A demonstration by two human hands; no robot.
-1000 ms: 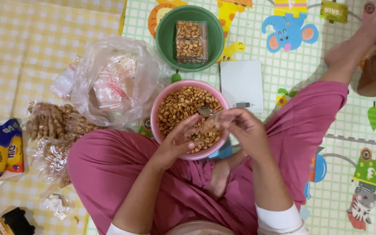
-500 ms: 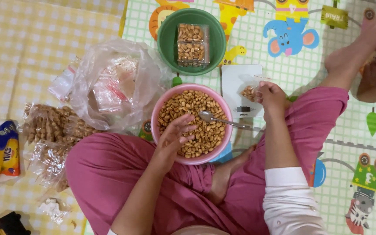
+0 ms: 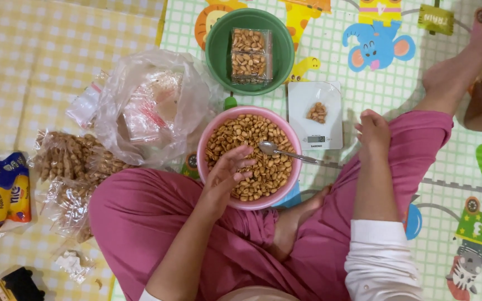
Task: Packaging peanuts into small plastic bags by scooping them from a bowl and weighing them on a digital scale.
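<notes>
A pink bowl (image 3: 210, 136) full of roasted nuts rests on my lap, with a metal spoon (image 3: 283, 151) lying across its right side. My left hand (image 3: 227, 174) hovers over the nuts at the bowl's near edge, fingers spread and loosely curled. My right hand (image 3: 372, 127) rests near my right knee, just right of a white kitchen scale (image 3: 314, 95), fingers curled with nothing visible in them. A small clear bag of nuts (image 3: 317, 112) lies on the scale's platform.
A green bowl (image 3: 218, 50) at the back holds two filled clear packets of nuts. A big crumpled plastic bag (image 3: 140, 106) lies to the left, with more nut packets (image 3: 68, 161) and a blue and yellow package (image 3: 1, 187) beyond. Another person's foot (image 3: 458, 67) is at the upper right.
My right hand carried a small bag of nuts from the pink bowl to the scale, left it there and drew back to my knee. The left hand stayed over the bowl.
</notes>
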